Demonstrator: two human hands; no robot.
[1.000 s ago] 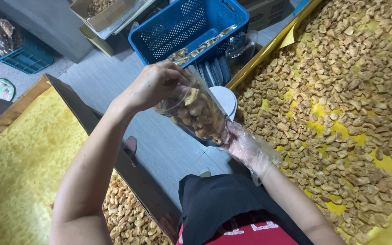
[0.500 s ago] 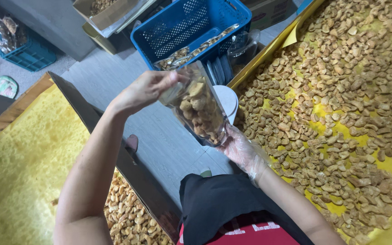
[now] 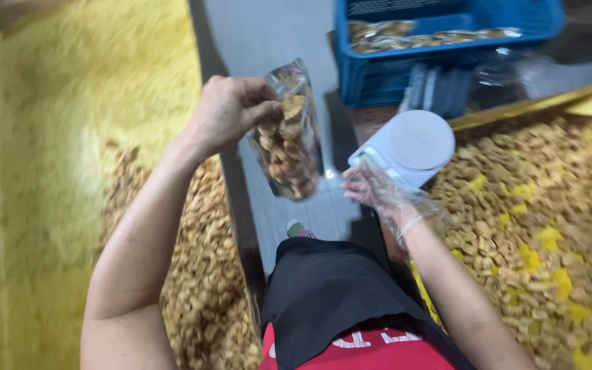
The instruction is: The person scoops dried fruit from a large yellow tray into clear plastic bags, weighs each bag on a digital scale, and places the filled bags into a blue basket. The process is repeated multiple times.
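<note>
- In the middle of the view we see the left hand (image 3: 231,109) raised over the grey floor (image 3: 268,41); its fingers (image 3: 258,113) are closed on the upper edge of a clear bag (image 3: 288,140), thumb to one side, and the bag hangs straight down from that grip.
- The bag is filled most of the way with brown fried snack pieces; it is held in the air, clear of everything beneath it, just left of the scale (image 3: 409,145).
- To the right of the bag, the right hand (image 3: 378,195) wears a thin clear plastic glove; its fingers are spread loosely and hold nothing; the fingertips lie near the lower corner of the bag, and we cannot tell whether they touch it.
- The scale is white with a round top plate, and sits just beyond the right hand at the edge of the right tray.
- On the right, a large tray lined with yellow paper (image 3: 549,240) is covered with loose snack pieces (image 3: 543,178); on the left, a second yellow-lined tray (image 3: 70,137) has a heap of the same pieces at its near end.
- At the top, a blue plastic crate (image 3: 392,75) stands on the floor behind the scale, with filled bags lying inside it.
- At the bottom, we see a black apron (image 3: 330,294) over a red shirt.
</note>
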